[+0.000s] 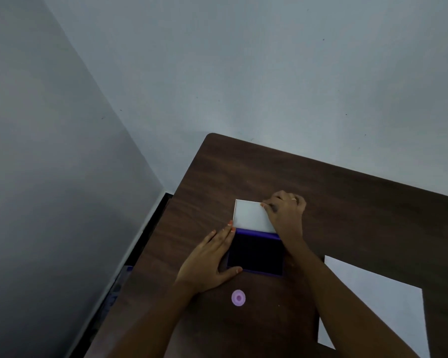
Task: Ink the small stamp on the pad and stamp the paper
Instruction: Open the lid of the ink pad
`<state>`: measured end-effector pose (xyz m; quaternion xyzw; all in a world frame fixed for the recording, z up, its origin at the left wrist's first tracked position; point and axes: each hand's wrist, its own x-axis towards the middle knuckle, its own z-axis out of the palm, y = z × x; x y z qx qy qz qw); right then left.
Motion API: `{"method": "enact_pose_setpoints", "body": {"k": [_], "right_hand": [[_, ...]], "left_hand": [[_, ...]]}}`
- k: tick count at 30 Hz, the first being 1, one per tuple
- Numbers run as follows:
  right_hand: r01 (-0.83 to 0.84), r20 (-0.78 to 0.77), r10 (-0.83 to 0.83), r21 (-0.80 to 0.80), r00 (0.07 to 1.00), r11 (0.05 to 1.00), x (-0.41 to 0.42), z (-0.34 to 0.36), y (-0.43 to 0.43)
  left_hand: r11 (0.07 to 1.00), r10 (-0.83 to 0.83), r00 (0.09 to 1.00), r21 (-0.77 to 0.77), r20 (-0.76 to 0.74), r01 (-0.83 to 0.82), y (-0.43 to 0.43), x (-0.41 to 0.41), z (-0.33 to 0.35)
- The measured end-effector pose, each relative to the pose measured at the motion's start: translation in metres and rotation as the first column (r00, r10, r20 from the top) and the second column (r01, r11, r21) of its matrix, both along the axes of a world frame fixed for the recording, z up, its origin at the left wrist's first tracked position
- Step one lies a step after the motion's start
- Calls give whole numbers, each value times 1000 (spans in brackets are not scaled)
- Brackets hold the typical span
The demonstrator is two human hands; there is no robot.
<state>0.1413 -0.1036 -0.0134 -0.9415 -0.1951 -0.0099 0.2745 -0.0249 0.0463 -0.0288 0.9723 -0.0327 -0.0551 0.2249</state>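
Stamp [238, 297] looks light and rigid, sitting untouched; left hand [208, 259] lies flat steadying pad [255, 255], right hand [285, 210] fingers pinch lid [251, 214].

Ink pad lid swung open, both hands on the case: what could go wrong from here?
The left hand flanks the bare ink pad; its thumb lies along the near edge and may pick up ink. The right hand holds the lid back; released, it may fall shut. The right forearm crosses near the paper and could shift it.
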Motion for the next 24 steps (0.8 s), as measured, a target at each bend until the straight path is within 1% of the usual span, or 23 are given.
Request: {"method": "enact_pose_setpoints", "body": {"k": [3, 5, 9, 12, 14, 17, 18, 20, 22, 24], "right_hand": [[23, 0, -23, -57, 1000, 998, -1, 4, 1], [26, -4, -26, -55, 1000, 998, -6, 8, -1], [-36, -20, 38, 76, 999, 996, -36, 19, -8], [-100, -62, 110, 154, 992, 983, -72, 25, -14], [-152, -141, 179, 186, 974, 971, -100, 27, -18], [-255, -206, 296, 206, 932, 945, -138, 28, -27], [-301, -207, 340, 199, 917, 933, -149, 28, -29], [-384, -206, 404, 133, 891, 914, -165, 26, -31], [-417, -216, 418, 51, 882, 907, -175, 24, -32], [-416, -251, 405, 6, 879, 909, -180, 22, -33]], "left_hand": [[1000, 2, 1000, -1, -4, -2, 1, 1, -1], [1000, 6, 1000, -8, 6, -6, 0, 0, -2], [999, 30, 999, -20, 20, -29, -1, -2, 1], [994, 39, 999, -102, 23, -37, -4, -8, 9], [973, 109, 993, -207, 33, -100, -9, -13, 15], [890, 317, 946, -365, 61, -274, -22, -23, 23], [864, 374, 924, -392, 77, -317, -27, -28, 25], [831, 442, 891, -422, 105, -363, -36, -39, 28], [807, 486, 867, -438, 111, -396, -43, -48, 31], [781, 534, 838, -445, 110, -439, -48, -56, 32]]}}
